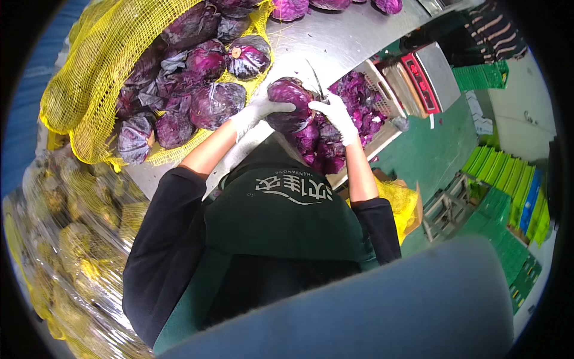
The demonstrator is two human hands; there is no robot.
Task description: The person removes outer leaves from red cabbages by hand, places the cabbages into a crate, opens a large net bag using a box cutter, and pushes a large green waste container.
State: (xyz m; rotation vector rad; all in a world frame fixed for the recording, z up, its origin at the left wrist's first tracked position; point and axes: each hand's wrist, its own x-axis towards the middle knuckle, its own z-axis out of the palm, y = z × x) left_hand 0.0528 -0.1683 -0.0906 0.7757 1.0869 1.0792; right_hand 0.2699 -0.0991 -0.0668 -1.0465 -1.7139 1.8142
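Between my white-gloved hands is a red cabbage, held over the near edge of the steel table. My left hand grips its left side, the thumb lying across the front. My right hand touches the right side with its thumb and also holds a knife, its curved blade pointing up and away from me. Below and right of the cabbage, a crate holds purple cabbage leaves. To the left, several red cabbages lie on and in an open yellow mesh sack.
More cabbages sit at the table's far side. A red-framed scale stands beyond the crate. Wrapped mesh sacks are stacked at left. Green crates stand at right, near a yellow mesh bag. Striped cloth shows at upper right.
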